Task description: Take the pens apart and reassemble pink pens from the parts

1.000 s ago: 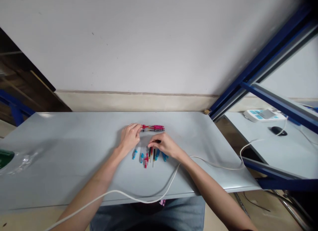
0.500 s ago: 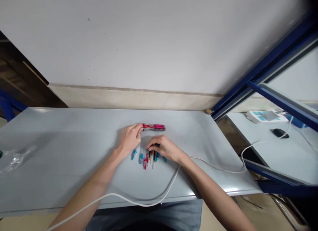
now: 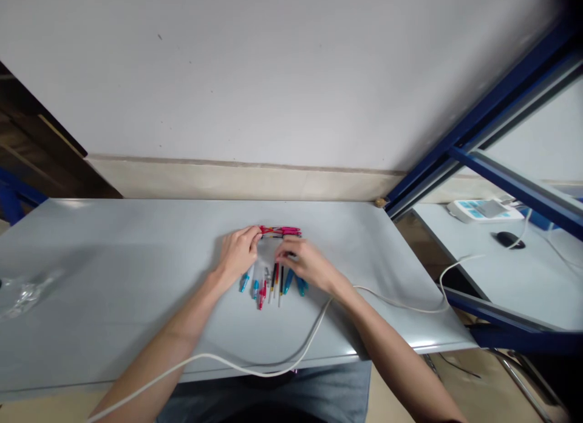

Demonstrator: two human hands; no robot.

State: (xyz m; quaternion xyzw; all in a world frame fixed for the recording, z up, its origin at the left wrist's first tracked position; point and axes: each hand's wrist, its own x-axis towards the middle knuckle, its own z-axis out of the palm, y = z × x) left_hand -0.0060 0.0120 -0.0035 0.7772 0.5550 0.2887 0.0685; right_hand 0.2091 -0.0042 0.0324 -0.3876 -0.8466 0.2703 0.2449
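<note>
A bundle of pink pens lies crosswise near the back of the table. My left hand is closed on the bundle's left end with thumb and fingertips. Just in front of the pens, my right hand hovers with its fingers curled together; whatever they hold is mostly hidden. Below it lie several ink refills with dark and red ink. Light blue pen parts and a pink pen part rest to their left. Blue pen barrels lie partly under my right hand.
A white cable loops across the table's front and over to the right. Crumpled clear plastic lies at the far left. Beyond a blue frame, a side table carries a black mouse and a white device.
My right hand has lifted away from the loose parts, up towards the pink pens, uncovering more of the refills and blue barrels. My left hand stays at the pens' end.
</note>
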